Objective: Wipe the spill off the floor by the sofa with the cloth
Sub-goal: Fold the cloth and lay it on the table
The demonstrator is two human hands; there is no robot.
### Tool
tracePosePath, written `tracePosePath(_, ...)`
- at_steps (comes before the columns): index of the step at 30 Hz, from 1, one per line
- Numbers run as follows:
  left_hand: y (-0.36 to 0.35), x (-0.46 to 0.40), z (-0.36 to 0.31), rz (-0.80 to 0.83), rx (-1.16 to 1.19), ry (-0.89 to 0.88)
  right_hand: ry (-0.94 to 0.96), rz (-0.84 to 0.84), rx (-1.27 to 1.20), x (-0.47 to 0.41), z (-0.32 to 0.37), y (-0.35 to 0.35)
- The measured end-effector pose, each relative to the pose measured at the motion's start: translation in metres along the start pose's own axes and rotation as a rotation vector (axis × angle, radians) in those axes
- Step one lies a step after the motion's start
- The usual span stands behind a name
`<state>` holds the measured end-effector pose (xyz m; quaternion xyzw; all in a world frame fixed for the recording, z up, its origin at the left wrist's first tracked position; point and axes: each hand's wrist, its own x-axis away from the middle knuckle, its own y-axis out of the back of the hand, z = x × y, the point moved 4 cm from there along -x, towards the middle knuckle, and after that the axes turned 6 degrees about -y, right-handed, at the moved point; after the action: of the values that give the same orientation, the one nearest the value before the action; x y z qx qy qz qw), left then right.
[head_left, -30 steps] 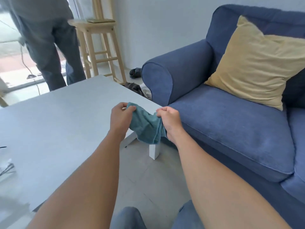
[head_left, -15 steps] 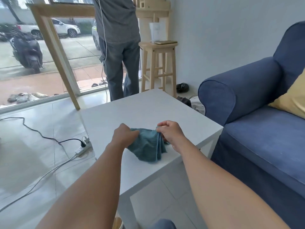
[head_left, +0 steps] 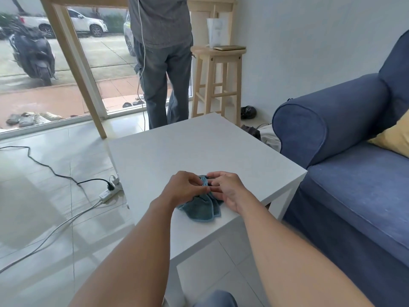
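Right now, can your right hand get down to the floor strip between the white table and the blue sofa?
Probably yes: the right hand grips the teal cloth near the white table's corner, with an open gap beside the blue sofa.

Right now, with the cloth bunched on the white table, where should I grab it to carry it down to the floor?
Grip the gathered top of the cloth from above, where left hand and right hand already pinch it; its loose hem fans flat on the table.
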<state>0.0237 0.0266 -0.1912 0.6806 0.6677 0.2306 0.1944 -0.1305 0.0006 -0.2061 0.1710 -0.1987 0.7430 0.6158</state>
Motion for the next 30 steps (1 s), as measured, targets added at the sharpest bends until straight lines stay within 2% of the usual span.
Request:
tracePosePath(6, 0.008, -0.004, -0.002, -0.068, 0.031, 0.012, 0.005, 0.099, -0.041, 0.006, 0.012, -0.008)
tracePosePath(11, 0.021, -0.010, -0.015, -0.073, -0.050, -0.093, 0.242, -0.140, 0.412, -0.008, 0.020, 0.003)
tracePosePath(13, 0.029, -0.016, -0.022, -0.043, -0.074, -0.155, 0.339, -0.171, 0.629, -0.009, 0.023, 0.004)
tracePosePath(15, 0.036, -0.023, -0.028, -0.026, -0.105, -0.193, 0.399, -0.213, 0.748, -0.011, 0.026, 0.006)
tracePosePath(19, 0.055, -0.035, -0.041, -0.006, -0.207, -0.247, 0.479, -0.427, 0.743, -0.007, 0.046, 0.018)
tracePosePath(21, 0.067, -0.040, -0.049, -0.014, -0.280, -0.299, 0.501, -0.482, 0.676, -0.005, 0.059, 0.022)
tracePosePath(26, 0.080, -0.050, -0.080, -0.143, -0.430, -0.389, 0.555, -0.613, 0.508, 0.002, 0.086, 0.026)
tracePosePath(30, 0.069, -0.053, -0.068, 0.046, -0.478, -0.362, 0.506, -0.616, 0.469, -0.001, 0.092, 0.036)
